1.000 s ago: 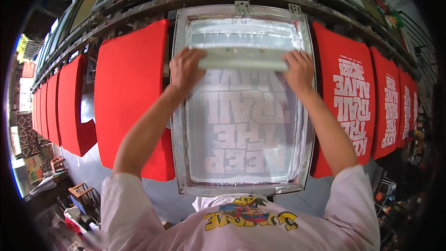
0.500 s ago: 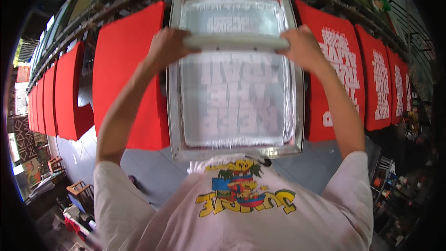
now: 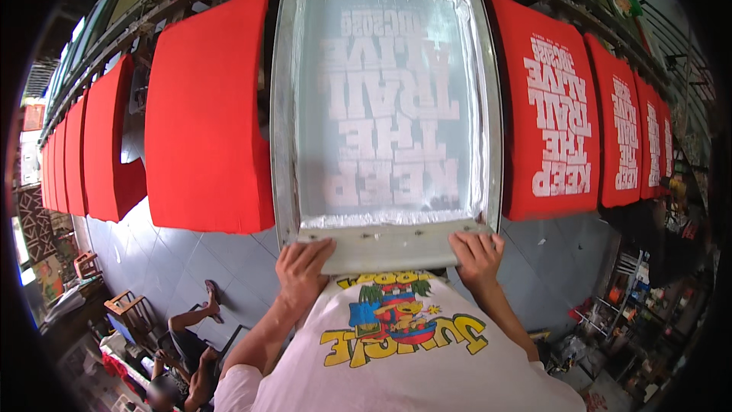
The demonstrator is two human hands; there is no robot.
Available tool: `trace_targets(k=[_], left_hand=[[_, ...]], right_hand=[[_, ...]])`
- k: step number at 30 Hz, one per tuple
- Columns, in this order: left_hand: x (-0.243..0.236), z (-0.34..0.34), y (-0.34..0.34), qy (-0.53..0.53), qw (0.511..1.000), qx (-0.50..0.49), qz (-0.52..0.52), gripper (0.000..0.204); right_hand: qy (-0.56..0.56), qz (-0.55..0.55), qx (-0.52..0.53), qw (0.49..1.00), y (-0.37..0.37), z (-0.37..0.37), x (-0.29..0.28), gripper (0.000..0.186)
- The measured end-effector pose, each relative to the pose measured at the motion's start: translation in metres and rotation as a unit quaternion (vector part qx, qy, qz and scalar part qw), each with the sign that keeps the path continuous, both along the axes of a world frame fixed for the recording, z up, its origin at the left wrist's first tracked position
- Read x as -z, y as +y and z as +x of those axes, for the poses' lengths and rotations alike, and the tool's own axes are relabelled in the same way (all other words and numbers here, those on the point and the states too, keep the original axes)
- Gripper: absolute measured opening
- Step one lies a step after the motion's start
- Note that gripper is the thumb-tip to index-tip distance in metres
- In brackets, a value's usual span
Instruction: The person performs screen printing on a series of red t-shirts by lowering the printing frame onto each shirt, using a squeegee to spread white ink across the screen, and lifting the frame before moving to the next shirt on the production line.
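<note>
A pale squeegee (image 3: 389, 255) lies across the near end of a metal-framed printing screen (image 3: 286, 91), close against my shirt. My left hand (image 3: 305, 267) grips its left end with bent fingers, and my right hand (image 3: 478, 263) is closed on the right end. Through the screen's milky mesh shows reversed lettering, with thick white ink along the inner edges. Hinged clamps hold the screen at the far side. Beside it on the left is a plain red garment (image 3: 206, 107) on a board; on the right, a red garment (image 3: 511, 107) carries a white print.
More red garments on boards run in rows left (image 3: 107, 130) and right (image 3: 614, 130) along a dark rail. A seated person (image 3: 187, 366) is at the lower left by wooden chairs (image 3: 126, 301). Cluttered shelving (image 3: 625, 320) stands at the lower right, over a tiled floor.
The squeegee and both my hands have travelled from the far part of the mesh down to the near end. The view has shifted, the screen now higher in the picture, and a seated person has appeared.
</note>
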State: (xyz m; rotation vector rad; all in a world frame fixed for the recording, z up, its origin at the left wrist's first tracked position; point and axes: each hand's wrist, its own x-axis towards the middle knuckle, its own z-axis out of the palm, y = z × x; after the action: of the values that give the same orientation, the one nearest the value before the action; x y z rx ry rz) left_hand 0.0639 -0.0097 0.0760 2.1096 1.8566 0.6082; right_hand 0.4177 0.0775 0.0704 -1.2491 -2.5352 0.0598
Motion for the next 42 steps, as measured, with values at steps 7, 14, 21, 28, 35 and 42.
trace_targets(k=[7,14,21,28,35,42], left_hand=[[0.040,-0.010,0.043,0.048,0.994,-0.009,0.098,0.046],[0.050,-0.054,0.221,0.027,0.990,0.013,0.138,0.064],[0.052,-0.101,0.453,0.082,0.984,-0.057,0.150,0.025],[-0.044,-0.134,0.554,0.087,0.987,0.100,-0.092,0.058],[-0.051,-0.087,0.283,0.120,0.992,0.020,-0.031,0.035],[0.009,-0.016,0.019,0.023,0.996,0.005,0.081,0.042]], right_hand=[[0.052,0.064,0.013,0.996,0.049,-0.014,0.032,0.013],[0.071,0.082,-0.003,0.994,0.220,-0.050,0.051,0.024],[0.052,0.128,-0.014,0.990,0.456,-0.096,0.051,0.019],[-0.052,-0.212,-0.031,0.975,0.547,-0.113,-0.047,0.046],[-0.014,-0.056,-0.040,0.998,0.263,-0.054,-0.059,0.033],[0.010,0.007,-0.026,1.000,0.010,-0.002,-0.003,0.035]])
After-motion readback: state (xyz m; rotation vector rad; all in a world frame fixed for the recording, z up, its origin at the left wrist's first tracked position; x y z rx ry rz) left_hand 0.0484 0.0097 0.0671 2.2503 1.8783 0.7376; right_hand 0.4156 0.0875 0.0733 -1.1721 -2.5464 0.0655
